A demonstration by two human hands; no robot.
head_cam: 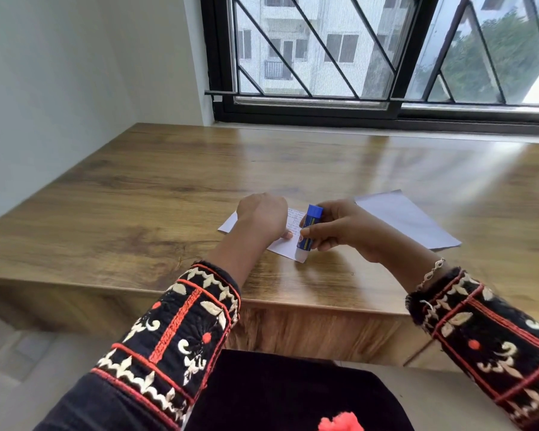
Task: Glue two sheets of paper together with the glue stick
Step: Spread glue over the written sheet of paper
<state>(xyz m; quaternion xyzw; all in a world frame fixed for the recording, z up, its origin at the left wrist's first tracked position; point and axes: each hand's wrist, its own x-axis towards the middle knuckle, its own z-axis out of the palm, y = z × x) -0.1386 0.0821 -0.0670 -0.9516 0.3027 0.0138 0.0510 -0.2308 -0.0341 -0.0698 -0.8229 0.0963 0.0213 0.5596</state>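
Note:
A small white sheet of paper [285,247] with handwriting lies on the wooden table [137,194]. My left hand [262,214] rests on it with the fingers curled and pressing down, covering most of it. My right hand [339,227] holds a blue glue stick [307,233], tilted, with its pale lower end touching the sheet near the near right corner. A second, larger plain white sheet [408,219] lies flat just to the right, partly behind my right hand.
The table's front edge [262,301] runs just below the sheets. A barred window [371,57] stands at the back and a white wall [59,88] on the left. My embroidered sleeves fill the bottom of the view.

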